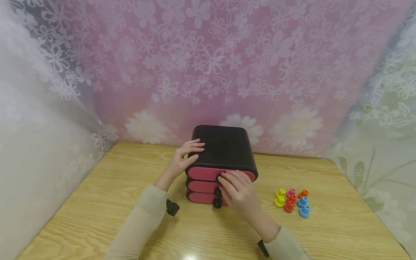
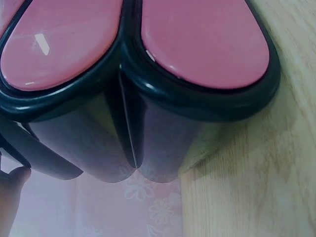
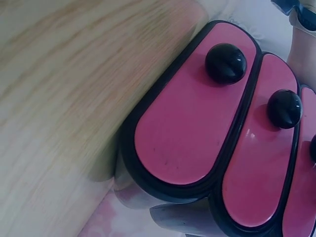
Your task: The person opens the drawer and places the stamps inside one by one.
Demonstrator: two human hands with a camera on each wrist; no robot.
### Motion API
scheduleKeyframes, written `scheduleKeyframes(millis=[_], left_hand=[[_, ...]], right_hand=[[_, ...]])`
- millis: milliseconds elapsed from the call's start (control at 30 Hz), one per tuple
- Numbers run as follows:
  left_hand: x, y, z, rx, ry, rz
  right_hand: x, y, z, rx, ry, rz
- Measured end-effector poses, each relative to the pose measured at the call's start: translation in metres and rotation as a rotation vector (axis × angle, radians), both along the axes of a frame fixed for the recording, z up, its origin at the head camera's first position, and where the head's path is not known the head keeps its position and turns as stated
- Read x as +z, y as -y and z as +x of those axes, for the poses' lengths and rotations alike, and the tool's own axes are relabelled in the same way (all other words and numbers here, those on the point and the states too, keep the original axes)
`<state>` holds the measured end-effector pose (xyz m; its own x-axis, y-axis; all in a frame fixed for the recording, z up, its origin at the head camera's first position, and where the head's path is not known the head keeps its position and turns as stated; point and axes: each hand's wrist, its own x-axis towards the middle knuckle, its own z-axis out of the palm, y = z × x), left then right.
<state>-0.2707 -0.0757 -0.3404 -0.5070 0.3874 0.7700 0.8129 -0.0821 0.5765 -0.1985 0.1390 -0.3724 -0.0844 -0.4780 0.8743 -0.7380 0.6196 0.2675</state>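
A small black cabinet (image 1: 227,146) with three stacked pink-fronted drawers stands on the table. My left hand (image 1: 182,157) rests on its top left edge with fingers extended; the left wrist view catches only part of that hand (image 2: 11,195) at the edge. With thumb and fingers, my right hand (image 1: 239,191) pinches the round black knob (image 1: 219,178) of the top drawer. That drawer front (image 1: 203,173) sits flush with the cabinet. Below it are the middle knob (image 3: 285,108) and the bottom knob (image 3: 225,63), both untouched in the right wrist view.
Several small stepped plastic pegs in yellow, pink, orange, red (image 1: 288,207) and blue (image 1: 304,211) stand grouped right of the cabinet. The wooden table (image 1: 107,195) meets a pink floral curtain (image 1: 208,72) behind. Pale floral sheets hang at both sides.
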Motion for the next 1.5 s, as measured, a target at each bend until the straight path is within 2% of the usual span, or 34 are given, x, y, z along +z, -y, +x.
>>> scheduleKeyframes(millis=[233, 500, 900, 1167, 1500], left_hand=[[-0.003, -0.001, 0.000, -0.013, 0.009, 0.030], [-0.001, 0.000, 0.000, -0.012, 0.012, 0.033], [-0.001, -0.002, 0.001, -0.007, -0.001, 0.030], [-0.001, -0.001, 0.000, -0.018, -0.018, 0.036], [-0.002, -0.001, -0.001, -0.010, -0.005, 0.029]], right_hand=[[-0.002, 0.001, -0.004, 0.000, -0.039, 0.000], [0.000, 0.002, -0.007, 0.024, -0.095, -0.014], [-0.002, 0.000, -0.007, 0.017, -0.098, -0.006], [0.002, 0.002, 0.001, 0.057, -0.121, 0.007], [0.014, 0.004, 0.018, 0.121, -0.162, 0.013]])
